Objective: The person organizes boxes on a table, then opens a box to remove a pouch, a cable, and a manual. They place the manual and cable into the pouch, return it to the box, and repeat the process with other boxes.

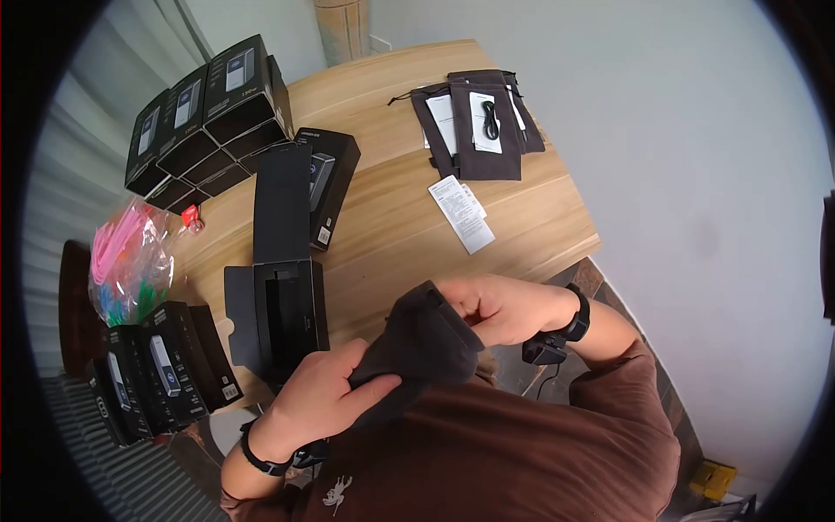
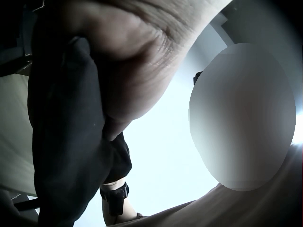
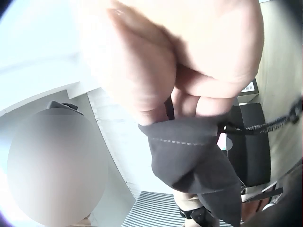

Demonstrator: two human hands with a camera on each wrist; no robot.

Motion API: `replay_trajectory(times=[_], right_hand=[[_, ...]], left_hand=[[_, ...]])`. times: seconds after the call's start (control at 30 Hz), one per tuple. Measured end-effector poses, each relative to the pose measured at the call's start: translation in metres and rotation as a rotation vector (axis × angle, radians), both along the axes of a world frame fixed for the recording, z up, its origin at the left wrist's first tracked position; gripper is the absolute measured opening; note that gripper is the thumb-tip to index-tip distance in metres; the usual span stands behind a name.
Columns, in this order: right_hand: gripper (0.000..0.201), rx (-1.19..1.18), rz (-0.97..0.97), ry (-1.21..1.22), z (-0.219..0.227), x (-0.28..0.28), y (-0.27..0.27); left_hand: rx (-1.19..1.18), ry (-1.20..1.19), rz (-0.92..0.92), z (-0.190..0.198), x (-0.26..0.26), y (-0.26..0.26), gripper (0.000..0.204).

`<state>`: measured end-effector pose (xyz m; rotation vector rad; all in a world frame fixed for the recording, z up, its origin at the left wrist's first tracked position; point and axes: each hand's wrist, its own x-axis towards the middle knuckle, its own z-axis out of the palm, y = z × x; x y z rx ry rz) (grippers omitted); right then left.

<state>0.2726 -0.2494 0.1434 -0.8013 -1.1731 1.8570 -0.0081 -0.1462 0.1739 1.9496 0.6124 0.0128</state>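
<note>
A dark grey fabric drawstring pouch (image 1: 422, 335) is held up in front of the chest. My left hand (image 1: 320, 391) grips its lower body, thumb on the near side. At the mouth is my right hand (image 1: 513, 309), its fingers curled and their tips dipping behind the stitched rim. In the right wrist view, a dark strip shows between thumb and fingers, and a black cord (image 3: 265, 127) trails from the rim. The fingertips are hidden inside the pouch (image 3: 194, 153). Left of the hands, a black box (image 1: 291, 317) lies open, its lid folded back.
Stacked black boxes (image 1: 209, 113) stand at the back left, another box (image 1: 326, 187) nearer. Several more (image 1: 170, 365) stand at the front left beside a plastic bag of coloured strips (image 1: 135, 252). Flat pouches (image 1: 500, 165) with leaflets and a coiled cable (image 1: 490, 120) lie back right, near white papers (image 1: 461, 213).
</note>
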Motion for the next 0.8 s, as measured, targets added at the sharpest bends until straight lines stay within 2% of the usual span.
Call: replay_trajectory(times=[0.1, 0.13, 0.2, 0.23, 0.3, 0.33, 0.43, 0.53, 0.63, 0.73, 0.8], right_hand=[[0.040, 0.253, 0.036, -0.233, -0.004, 0.017, 0.001], [0.037, 0.206, 0.110, -0.309, -0.004, 0.026, -0.001], [0.032, 0.120, 0.239, -0.459, -0.005, 0.041, -0.005], [0.030, 0.171, 0.271, -0.430, -0.007, 0.042, -0.004], [0.028, 0.279, 0.322, -0.359, -0.013, 0.039, -0.002], [0.026, 0.239, 0.229, -0.330, -0.006, 0.034, -0.004], [0.023, 0.287, 0.037, -0.427, -0.004, 0.024, -0.006], [0.020, 0.403, -0.112, -0.661, 0.001, 0.013, -0.003], [0.021, 0.452, 0.074, -0.491, -0.013, 0.019, 0.004], [0.021, 0.259, -0.062, -0.471, -0.018, 0.001, 0.001], [0.021, 0.308, -0.130, -0.392, -0.018, -0.009, 0.007]], left_hand=[[-0.089, -0.007, 0.019, 0.010, 0.000, 0.001, 0.039], [-0.128, -0.020, 0.034, 0.013, 0.000, 0.002, 0.041], [-0.051, 0.033, 0.031, 0.021, 0.000, 0.003, 0.038], [-0.005, 0.062, 0.024, 0.023, 0.000, 0.003, 0.037], [0.161, -0.079, 0.040, 0.005, 0.000, -0.001, 0.033], [0.246, -0.144, 0.043, 0.001, 0.001, -0.002, 0.032], [0.240, -0.130, 0.045, 0.009, 0.006, -0.005, 0.028], [0.201, -0.134, -0.008, 0.012, 0.005, 0.000, 0.029], [0.244, -0.180, 0.032, 0.011, 0.009, -0.003, 0.024], [0.422, -0.171, 0.053, 0.003, 0.015, -0.006, 0.024], [0.485, -0.136, 0.051, 0.003, 0.019, -0.006, 0.028]])
